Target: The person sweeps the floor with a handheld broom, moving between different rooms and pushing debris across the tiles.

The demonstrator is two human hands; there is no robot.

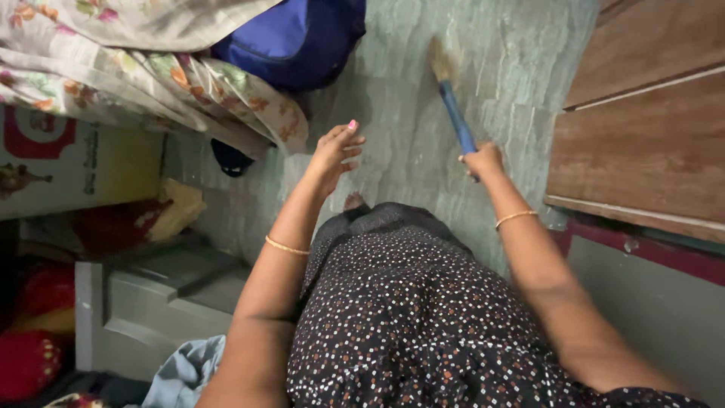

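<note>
Broom [451, 102] with a blue handle sits in my right hand [483, 160], which is clenched around the handle's near end; its long axis runs up and slightly leftward away from me, with the pale bristle head pointing at the far end, down on the greenish stone floor [521, 45]. My left hand [336, 151] hangs loose and holds nothing, fingers half spread, above the floor near the floral bedsheet [226, 91]. A wooden panel [642, 143] stands just right of the broom.
</note>
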